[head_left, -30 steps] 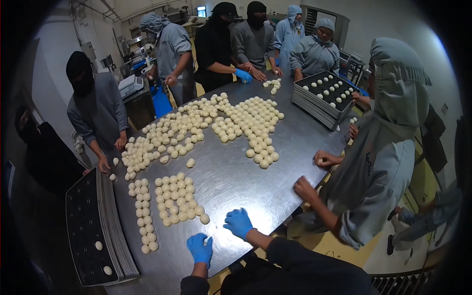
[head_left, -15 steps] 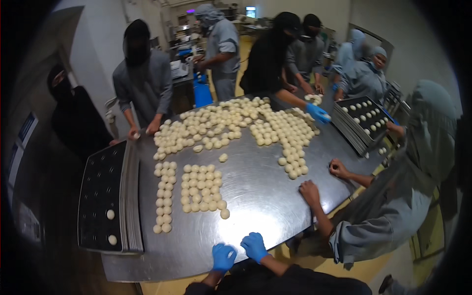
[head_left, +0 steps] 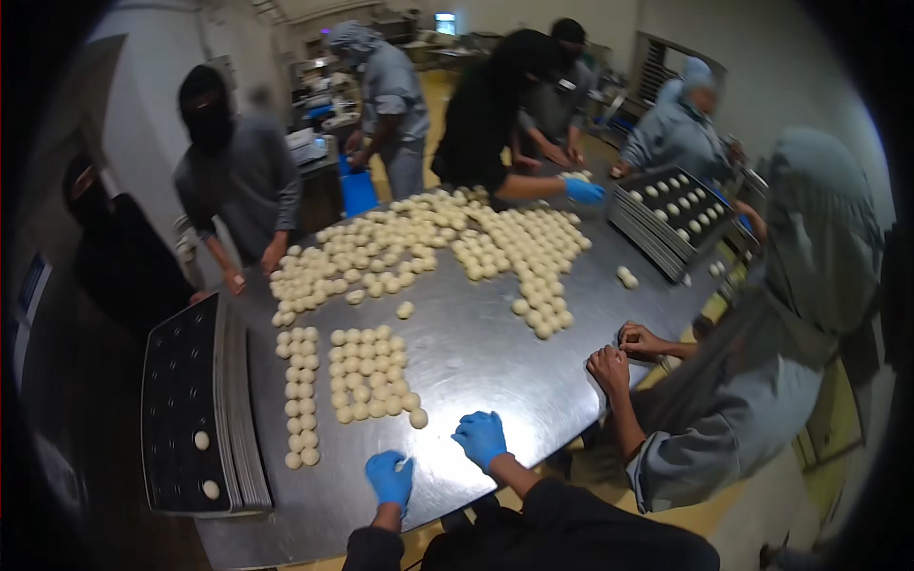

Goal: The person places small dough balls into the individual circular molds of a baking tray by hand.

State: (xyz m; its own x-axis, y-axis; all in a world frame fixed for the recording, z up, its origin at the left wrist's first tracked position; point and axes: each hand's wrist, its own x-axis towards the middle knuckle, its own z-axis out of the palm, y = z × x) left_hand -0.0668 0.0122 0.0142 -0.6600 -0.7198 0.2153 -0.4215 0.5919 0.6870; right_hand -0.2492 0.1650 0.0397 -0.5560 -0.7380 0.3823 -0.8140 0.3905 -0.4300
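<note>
In the head view, the gloved left hand (head_left: 389, 478) is curled over the table (head_left: 476, 366), a pale bit showing by its thumb; whether its fingers are clamped on dough, I cannot tell. The right hand (head_left: 480, 436), just beside it, has bent fingers, and what they cover is hidden. The nearest ball (head_left: 418, 419) sits beyond both hands, at the near right corner of a block of balls (head_left: 369, 366). Farther left, a tray (head_left: 176, 400) carries 2 balls. A notice (head_left: 34, 290) at the left edge is too blurred to read.
</note>
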